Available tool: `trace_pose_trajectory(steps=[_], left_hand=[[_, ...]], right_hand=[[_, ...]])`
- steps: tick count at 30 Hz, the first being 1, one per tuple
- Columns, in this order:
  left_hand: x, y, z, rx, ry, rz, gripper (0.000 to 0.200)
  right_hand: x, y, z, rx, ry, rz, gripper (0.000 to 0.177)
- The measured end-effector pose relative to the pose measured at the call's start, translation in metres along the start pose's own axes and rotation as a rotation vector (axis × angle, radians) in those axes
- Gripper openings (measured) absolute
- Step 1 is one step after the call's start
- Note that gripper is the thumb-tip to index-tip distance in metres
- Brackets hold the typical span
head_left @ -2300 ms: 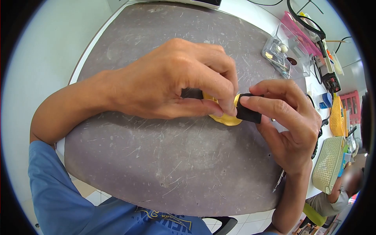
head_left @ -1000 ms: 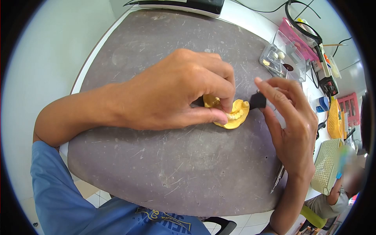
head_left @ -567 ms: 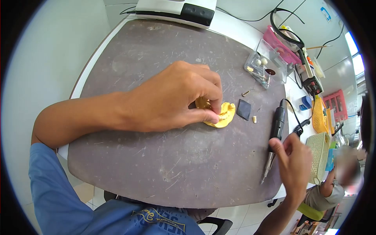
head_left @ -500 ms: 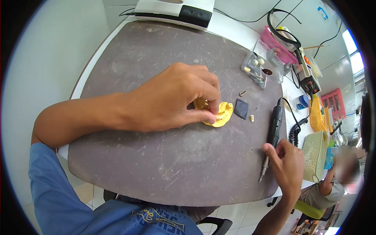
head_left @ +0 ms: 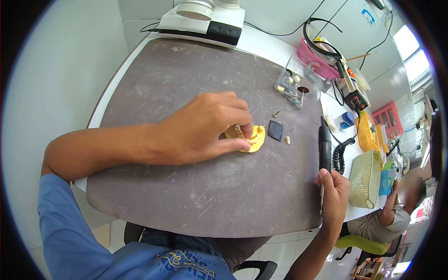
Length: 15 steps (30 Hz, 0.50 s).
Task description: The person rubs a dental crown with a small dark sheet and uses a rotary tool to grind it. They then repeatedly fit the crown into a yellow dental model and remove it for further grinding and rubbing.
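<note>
My left hand [head_left: 200, 128] rests on the grey mat [head_left: 186, 186] and pinches a yellow dental model [head_left: 252, 140] with white teeth between thumb and fingers. A small black square pad [head_left: 275, 130] lies just right of the model, with a tiny white piece [head_left: 288, 139] beside it. My right hand [head_left: 333, 189] is at the mat's right edge, closed around the lower end of a black rotary handpiece [head_left: 324, 149] whose thin tip points toward me.
A clear plastic box with burs [head_left: 294, 84] and a loose bur [head_left: 279, 112] sit at the mat's far right. A white machine [head_left: 205, 23] stands at the back. Pink tray, coiled cable [head_left: 339, 156], and woven baskets [head_left: 364, 179] crowd the right side. A seated person [head_left: 396, 210] is beyond.
My right hand let go of the black pad, left it on the mat beside the model, moved down to the right and took hold of the handpiece. The left hand stayed on the model.
</note>
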State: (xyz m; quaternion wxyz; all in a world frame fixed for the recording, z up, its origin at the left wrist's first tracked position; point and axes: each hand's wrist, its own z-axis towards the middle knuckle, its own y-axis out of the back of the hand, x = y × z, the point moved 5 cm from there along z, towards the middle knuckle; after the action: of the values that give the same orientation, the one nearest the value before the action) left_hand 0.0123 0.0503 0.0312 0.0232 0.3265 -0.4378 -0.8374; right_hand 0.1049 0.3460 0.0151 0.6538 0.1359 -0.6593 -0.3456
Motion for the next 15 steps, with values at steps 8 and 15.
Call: trace_pose_trajectory(steps=[8,15], left_hand=[[0.002,-0.001,-0.001,-0.069,0.002,-0.062,0.014],[0.001,-0.002,-0.001,-0.085,-0.031,-0.054,0.013]], right_hand=[[0.003,-0.009,-0.031,-0.071,-0.106,0.258,0.037],[0.015,-0.031,-0.043,0.058,0.038,0.694,0.04]])
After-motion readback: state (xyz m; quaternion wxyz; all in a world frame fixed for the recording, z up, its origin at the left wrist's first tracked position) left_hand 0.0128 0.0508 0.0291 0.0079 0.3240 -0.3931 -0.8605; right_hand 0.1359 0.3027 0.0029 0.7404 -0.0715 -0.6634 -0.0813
